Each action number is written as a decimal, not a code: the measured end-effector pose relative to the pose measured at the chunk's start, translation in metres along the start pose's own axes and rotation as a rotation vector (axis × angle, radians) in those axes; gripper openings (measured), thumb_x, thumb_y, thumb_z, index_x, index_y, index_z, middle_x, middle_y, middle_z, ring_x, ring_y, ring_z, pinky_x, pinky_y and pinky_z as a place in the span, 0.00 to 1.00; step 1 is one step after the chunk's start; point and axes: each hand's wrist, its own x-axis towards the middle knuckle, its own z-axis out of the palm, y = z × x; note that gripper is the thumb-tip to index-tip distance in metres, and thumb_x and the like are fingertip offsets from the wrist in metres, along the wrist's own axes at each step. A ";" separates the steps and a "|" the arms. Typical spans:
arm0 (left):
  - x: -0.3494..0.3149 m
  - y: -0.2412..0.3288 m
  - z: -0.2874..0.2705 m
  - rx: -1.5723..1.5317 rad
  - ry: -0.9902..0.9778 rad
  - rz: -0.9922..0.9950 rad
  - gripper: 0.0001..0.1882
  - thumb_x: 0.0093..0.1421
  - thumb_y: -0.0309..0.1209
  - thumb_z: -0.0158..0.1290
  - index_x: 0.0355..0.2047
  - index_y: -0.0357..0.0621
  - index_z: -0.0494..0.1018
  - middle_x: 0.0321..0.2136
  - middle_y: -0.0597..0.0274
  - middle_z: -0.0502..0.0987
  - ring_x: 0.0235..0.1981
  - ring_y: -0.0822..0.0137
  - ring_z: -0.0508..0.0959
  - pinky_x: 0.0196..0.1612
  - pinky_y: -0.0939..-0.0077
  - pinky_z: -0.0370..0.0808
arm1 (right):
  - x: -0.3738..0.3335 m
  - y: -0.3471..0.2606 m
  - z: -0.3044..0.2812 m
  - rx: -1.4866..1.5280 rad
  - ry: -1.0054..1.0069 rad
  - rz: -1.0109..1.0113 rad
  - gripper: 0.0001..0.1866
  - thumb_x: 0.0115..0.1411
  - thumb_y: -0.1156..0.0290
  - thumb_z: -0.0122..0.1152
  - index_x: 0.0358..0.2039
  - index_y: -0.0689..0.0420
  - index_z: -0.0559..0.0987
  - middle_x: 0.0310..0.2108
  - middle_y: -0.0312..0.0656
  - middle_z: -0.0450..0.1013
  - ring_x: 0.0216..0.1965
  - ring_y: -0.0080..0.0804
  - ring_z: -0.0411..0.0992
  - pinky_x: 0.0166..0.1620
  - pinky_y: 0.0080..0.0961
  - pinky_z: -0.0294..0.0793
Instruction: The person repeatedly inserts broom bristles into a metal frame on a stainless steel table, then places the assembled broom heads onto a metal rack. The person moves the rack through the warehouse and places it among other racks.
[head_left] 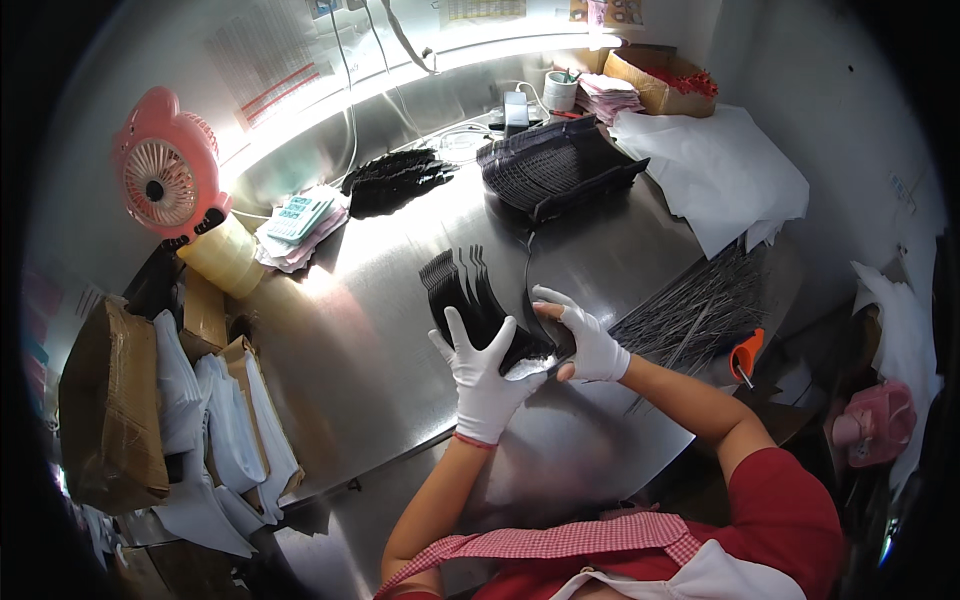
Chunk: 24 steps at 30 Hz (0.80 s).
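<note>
A fan of thin black curved strips (450, 290) with wavy tips lies on the metal table in front of me. My left hand (480, 375), in a white glove, rests on their near end with its fingers spread. To its right, my right hand (595, 345) curves its fingers and bare-tipped thumb around a single black curved strip (527, 270), whose far end points away from me. The right glove leaves the thumb and a fingertip uncovered. A bright white patch beside the left thumb is too glaring to make out.
A large bundle of black strips (555, 165) stands at the back, with a dark pile (400, 180) left of it. Loose thin rods (690, 310) and an orange-handled tool (745, 355) lie right. A pink fan (165, 170), calculator (298, 217) and cardboard boxes (110, 410) line the left.
</note>
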 end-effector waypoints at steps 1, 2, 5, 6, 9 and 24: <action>0.002 0.002 0.007 0.003 0.037 0.006 0.38 0.39 0.45 0.69 0.54 0.52 0.75 0.67 0.27 0.44 0.70 0.40 0.46 0.68 0.34 0.33 | 0.001 0.003 0.018 0.075 0.067 0.026 0.61 0.41 0.25 0.61 0.64 0.62 0.61 0.63 0.57 0.60 0.63 0.53 0.63 0.62 0.38 0.64; 0.006 0.004 0.014 0.023 0.036 0.003 0.36 0.40 0.43 0.68 0.53 0.54 0.76 0.66 0.29 0.47 0.70 0.41 0.48 0.68 0.32 0.32 | 0.002 0.005 0.033 0.149 0.135 0.055 0.63 0.41 0.24 0.59 0.64 0.64 0.61 0.61 0.56 0.64 0.62 0.51 0.65 0.61 0.36 0.65; 0.019 -0.006 0.033 0.064 0.058 0.021 0.33 0.42 0.40 0.66 0.53 0.55 0.76 0.65 0.30 0.51 0.71 0.42 0.46 0.68 0.35 0.35 | 0.018 0.007 0.052 0.169 0.269 0.129 0.58 0.48 0.25 0.51 0.62 0.66 0.61 0.53 0.51 0.71 0.52 0.44 0.72 0.55 0.35 0.71; 0.029 -0.006 0.039 0.050 0.054 0.028 0.31 0.43 0.34 0.64 0.52 0.56 0.76 0.65 0.32 0.54 0.71 0.42 0.47 0.68 0.35 0.35 | 0.025 0.012 0.047 0.147 0.310 0.152 0.56 0.50 0.25 0.49 0.62 0.66 0.62 0.51 0.50 0.72 0.50 0.43 0.73 0.53 0.35 0.72; 0.065 -0.018 0.057 0.039 0.114 0.019 0.29 0.43 0.27 0.63 0.49 0.58 0.79 0.58 0.37 0.66 0.69 0.45 0.54 0.68 0.34 0.37 | 0.050 0.045 0.045 -0.094 0.380 0.180 0.51 0.53 0.26 0.48 0.57 0.63 0.62 0.46 0.49 0.73 0.43 0.47 0.74 0.46 0.38 0.74; 0.180 -0.070 0.099 -0.020 0.048 0.131 0.26 0.41 0.34 0.68 0.45 0.57 0.81 0.63 0.38 0.62 0.69 0.47 0.54 0.70 0.44 0.38 | -0.013 0.017 0.033 0.030 0.568 0.514 0.28 0.57 0.74 0.62 0.57 0.62 0.65 0.52 0.53 0.70 0.56 0.45 0.70 0.58 0.35 0.69</action>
